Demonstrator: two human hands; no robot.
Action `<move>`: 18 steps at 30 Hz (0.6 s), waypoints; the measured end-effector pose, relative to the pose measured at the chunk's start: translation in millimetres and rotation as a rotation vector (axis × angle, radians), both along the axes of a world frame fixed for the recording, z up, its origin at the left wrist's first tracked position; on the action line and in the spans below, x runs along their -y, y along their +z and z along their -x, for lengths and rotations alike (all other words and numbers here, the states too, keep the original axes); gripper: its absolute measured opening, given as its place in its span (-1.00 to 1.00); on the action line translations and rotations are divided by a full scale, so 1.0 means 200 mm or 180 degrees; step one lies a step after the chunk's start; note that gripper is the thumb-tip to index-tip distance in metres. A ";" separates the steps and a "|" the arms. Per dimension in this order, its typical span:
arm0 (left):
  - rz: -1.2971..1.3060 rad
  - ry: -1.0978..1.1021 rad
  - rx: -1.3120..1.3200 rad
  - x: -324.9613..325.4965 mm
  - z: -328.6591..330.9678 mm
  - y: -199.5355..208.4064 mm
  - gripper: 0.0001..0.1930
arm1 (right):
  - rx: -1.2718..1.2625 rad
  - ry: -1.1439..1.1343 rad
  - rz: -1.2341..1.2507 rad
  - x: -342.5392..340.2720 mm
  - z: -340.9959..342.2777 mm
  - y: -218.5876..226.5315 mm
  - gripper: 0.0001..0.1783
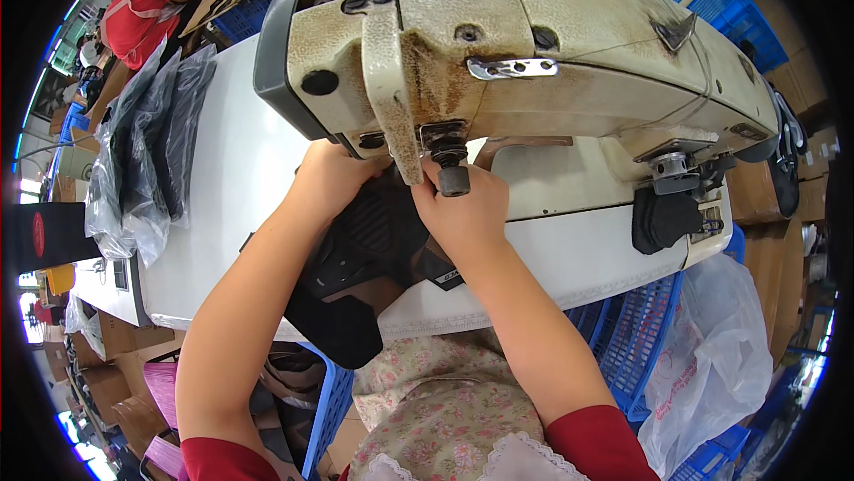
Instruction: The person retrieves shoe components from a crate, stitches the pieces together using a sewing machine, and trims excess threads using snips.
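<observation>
A worn cream industrial sewing machine (569,10) fills the upper middle, its head above both my hands. Under it lies a black shoe upper (360,232) with ribbed and smooth patches, which droops over the table's near edge toward my lap. My left hand (334,180) is closed on the far left part of the upper, its fingertips partly hidden below the machine head. Curled at the upper's right side, my right hand (467,212) grips it near the needle area. The presser foot and the stitching spot are hidden by the machine and my fingers.
Plastic-wrapped dark pieces (147,148) lie on the white table (227,205) at left. A small black cloth piece (663,219) sits by the machine's right end. Blue crates (623,330) and a clear plastic bag (712,365) stand below right. Another person in red (142,14) is far left.
</observation>
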State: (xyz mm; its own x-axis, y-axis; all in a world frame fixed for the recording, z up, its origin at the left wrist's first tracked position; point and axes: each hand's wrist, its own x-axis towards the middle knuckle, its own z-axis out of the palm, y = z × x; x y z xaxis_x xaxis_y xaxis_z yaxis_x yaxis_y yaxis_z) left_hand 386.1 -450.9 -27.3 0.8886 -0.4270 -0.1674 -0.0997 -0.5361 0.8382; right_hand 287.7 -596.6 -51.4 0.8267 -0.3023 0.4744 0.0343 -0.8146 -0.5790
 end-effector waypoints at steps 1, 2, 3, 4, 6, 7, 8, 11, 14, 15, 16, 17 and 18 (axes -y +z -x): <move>0.0069 -0.0054 0.0012 0.00 0.00 0.00 -0.81 | -0.0002 -0.0001 -0.0003 0.00 0.00 0.00 -0.82; 0.0066 -0.0053 0.0011 0.00 0.00 0.00 -0.81 | -0.0078 -0.0033 0.0016 0.00 0.00 0.00 -0.83; 0.0043 -0.0119 0.0099 0.00 0.00 0.00 -0.81 | -0.0155 -0.0067 0.0035 0.00 0.00 -0.01 -0.85; 0.0020 -0.0183 0.0187 0.01 0.01 0.01 -0.81 | -0.0157 -0.0068 0.0031 0.00 -0.01 -0.01 -0.85; 0.0095 -0.0169 0.0178 0.02 0.02 0.03 -0.81 | -0.0155 -0.0049 0.0033 0.00 -0.01 -0.01 -0.86; 0.0173 -0.0153 0.0171 0.03 0.03 0.04 -0.81 | -0.0160 -0.0054 0.0032 0.00 -0.01 -0.01 -0.86; 0.0173 -0.0158 0.0166 0.03 0.03 0.05 -0.81 | -0.0122 -0.0054 0.0027 0.00 -0.01 0.00 -0.86; 0.0147 -0.0162 0.0186 0.04 0.04 0.07 -0.81 | -0.0027 -0.0065 0.0015 0.00 -0.01 -0.01 -0.87; 0.0208 -0.0135 0.0142 0.03 0.05 0.07 -0.81 | -0.0022 -0.0074 0.0006 0.00 -0.01 0.00 -0.88; 0.0264 -0.0107 0.0109 0.03 0.05 0.07 -0.81 | -0.0060 -0.0069 -0.0003 0.00 -0.01 0.01 -0.88; 0.0320 -0.0079 0.0075 0.03 0.05 0.07 -0.81 | -0.0058 -0.0072 -0.0004 0.00 -0.01 0.02 -0.88; 0.0320 -0.0082 0.0078 0.03 0.05 0.07 -0.81 | -0.0007 -0.0069 0.0005 0.00 -0.01 0.02 -0.89; 0.0286 -0.0130 0.0131 0.03 0.04 0.06 -0.80 | 0.0037 -0.0068 0.0018 0.00 0.00 0.03 -0.90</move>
State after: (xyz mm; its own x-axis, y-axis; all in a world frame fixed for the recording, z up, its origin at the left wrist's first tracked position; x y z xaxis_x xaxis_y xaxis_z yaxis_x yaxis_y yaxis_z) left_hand 377.4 -456.6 -14.8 0.8756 -0.4746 -0.0904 -0.1554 -0.4538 0.8774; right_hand 288.7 -596.7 -45.9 0.8146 -0.3172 0.4856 0.0234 -0.8185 -0.5740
